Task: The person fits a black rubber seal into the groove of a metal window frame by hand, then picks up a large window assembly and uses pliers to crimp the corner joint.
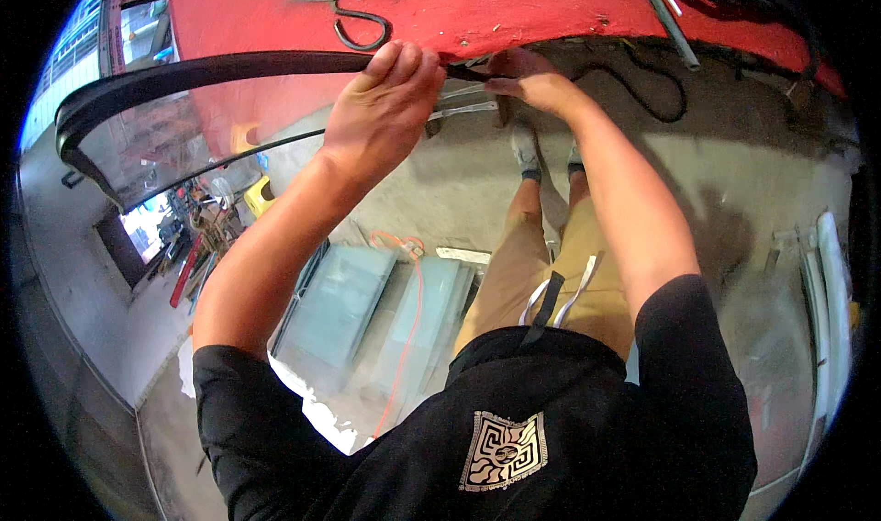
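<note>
My left hand (385,103) is closed around a black rubber strip (184,76) that runs along the top edge of a curved pane of glass (174,149), right under a red painted panel (477,7). My right hand (532,82) is close beside it, fingers pinched at the same edge where thin metal pieces (463,108) stick out. What the right fingers grip is hidden. Both forearms reach up from my black shirt.
Flat glass sheets (340,305) lie on the concrete floor with an orange cord (408,319) across them. Tools and clutter (206,223) sit at left. White trim strips (830,291) lean at right. A black cable (656,94) hangs under the red panel.
</note>
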{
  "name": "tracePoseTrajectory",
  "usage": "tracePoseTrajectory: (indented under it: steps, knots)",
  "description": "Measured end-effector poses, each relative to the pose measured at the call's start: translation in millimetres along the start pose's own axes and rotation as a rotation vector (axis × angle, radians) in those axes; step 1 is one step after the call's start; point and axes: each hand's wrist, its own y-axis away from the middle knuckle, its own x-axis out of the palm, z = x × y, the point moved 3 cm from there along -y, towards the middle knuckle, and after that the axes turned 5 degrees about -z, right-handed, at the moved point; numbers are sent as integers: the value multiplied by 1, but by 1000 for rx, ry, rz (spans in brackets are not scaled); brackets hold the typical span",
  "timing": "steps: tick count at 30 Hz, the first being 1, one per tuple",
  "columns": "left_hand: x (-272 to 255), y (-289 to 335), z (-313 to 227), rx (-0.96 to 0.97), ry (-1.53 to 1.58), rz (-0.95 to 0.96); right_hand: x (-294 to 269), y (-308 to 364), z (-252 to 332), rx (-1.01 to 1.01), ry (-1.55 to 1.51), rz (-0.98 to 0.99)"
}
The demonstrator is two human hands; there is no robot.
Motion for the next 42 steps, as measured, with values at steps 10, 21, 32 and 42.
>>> tracePoseTrajectory:
  steps: [10,21,32,42]
  knots:
    - [13,-3,-2,28,-98,-85,-9,31,5,169,-293,2]
    - [27,-7,-14,53,-135,-162,-17,49,7,-44,-55,-230]
    - [41,11,-17,64,-56,-260,27,28,6,-186,-182,-367]
    - [60,12,-31,-25,30,-306,42,-1,-24,-170,-422,-348]
